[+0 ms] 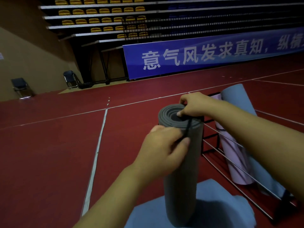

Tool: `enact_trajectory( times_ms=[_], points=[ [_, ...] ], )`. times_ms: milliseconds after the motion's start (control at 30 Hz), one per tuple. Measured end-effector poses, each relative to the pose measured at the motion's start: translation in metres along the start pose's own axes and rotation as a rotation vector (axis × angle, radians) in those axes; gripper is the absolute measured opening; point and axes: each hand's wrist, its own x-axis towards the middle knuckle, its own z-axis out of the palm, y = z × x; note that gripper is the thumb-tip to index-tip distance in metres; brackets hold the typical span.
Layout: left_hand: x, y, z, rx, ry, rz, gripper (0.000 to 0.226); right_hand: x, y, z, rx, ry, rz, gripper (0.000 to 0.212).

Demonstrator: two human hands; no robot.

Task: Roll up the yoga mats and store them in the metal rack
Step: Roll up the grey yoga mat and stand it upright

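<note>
Red court floor [49,153], blue banner [205,55] at the back. Metal rack [230,155] on the right holds a blue-grey rolled mat [235,94] and a pink rolled mat [233,162]. Grey rolled mat [181,162] stands upright just left of the rack. Left hand [162,152] and right hand [195,104] both pinch a black strap [188,127] across its top end.

Grey mat [181,162]: matt foam, layered at the rolled end. Rack [230,162]: thin metal rods, slight sheen. Floor [49,153] smooth, matt.

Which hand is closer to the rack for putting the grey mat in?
Probably the right hand: it pinches the rolled grey foam mat's top, nearest the metal wire rack.
</note>
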Motion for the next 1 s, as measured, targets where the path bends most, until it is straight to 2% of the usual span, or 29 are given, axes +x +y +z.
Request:
enact_trajectory(
  times_ms=[133,200,267,333,400,433,467,500,567,600,633,667,700,733,767,867,900,1000],
  points=[
    [-0.025,0.008,0.068,0.358,-0.267,0.144,0.013,0.009,-0.012,0.002,-0.055,-0.049,0.028,0.047],
    [-0.059,-0.017,0.1,0.376,-0.439,0.023,0.011,0.011,-0.011,0.004,-0.025,-0.049,0.051,0.047],
    [-0.098,-0.062,0.115,0.375,-0.49,-0.033,0.009,0.008,-0.007,0.007,0.051,-0.017,0.069,0.044],
    [-0.129,-0.104,0.118,0.302,-0.63,-0.198,0.017,0.005,-0.003,0.012,0.131,0.032,0.085,0.043],
    [-0.137,-0.122,0.115,0.158,-0.608,-0.439,0.019,0.002,-0.004,0.018,0.19,0.076,0.093,0.044],
    [-0.132,-0.121,0.115,0.001,-0.523,-0.595,0.016,0.0,-0.006,0.02,0.202,0.094,0.099,0.045],
    [-0.122,-0.116,0.111,-0.164,-0.385,-0.767,0.011,-0.002,-0.007,0.021,0.222,0.121,0.118,0.045],
    [-0.107,-0.104,0.102,-0.348,-0.17,-0.911,0.014,-0.003,-0.005,0.023,0.249,0.148,0.149,0.046],
    [-0.08,-0.081,0.072,-0.669,0.243,-1.064,0.016,-0.007,0.0,0.03,0.37,0.197,0.19,0.044],
    [-0.067,-0.069,0.051,-0.812,0.316,-1.102,0.009,-0.013,0.0,0.033,0.47,0.224,0.186,0.04],
    [-0.056,-0.057,0.03,-0.933,0.287,-1.117,0.022,-0.02,-0.001,0.038,0.606,0.235,0.177,0.039],
    [-0.048,-0.047,0.009,-0.985,0.185,-1.116,0.043,-0.03,-0.004,0.043,0.786,0.222,0.168,0.043],
    [-0.041,-0.039,-0.01,-0.956,0.073,-1.099,0.06,-0.041,-0.008,0.051,0.99,0.195,0.171,0.047],
    [-0.039,-0.032,-0.024,-0.883,-0.013,-1.084,0.066,-0.054,-0.01,0.064,1.141,0.156,0.187,0.047],
    [-0.038,-0.024,-0.036,-0.808,-0.071,-1.07,0.06,-0.065,-0.011,0.082,1.17,0.138,0.219,0.043],
    [-0.05,-0.014,-0.057,-0.721,-0.131,-1.105,0.026,-0.093,-0.008,0.142,0.783,0.068,0.28,0.042],
    [-0.053,-0.015,-0.063,-0.687,-0.162,-1.127,0.021,-0.096,-0.007,0.159,0.745,0.061,0.294,0.04],
    [-0.052,-0.034,-0.079,-0.583,-0.288,-1.176,0.024,-0.082,-0.005,0.181,0.843,0.095,0.285,0.022]
  ],
)
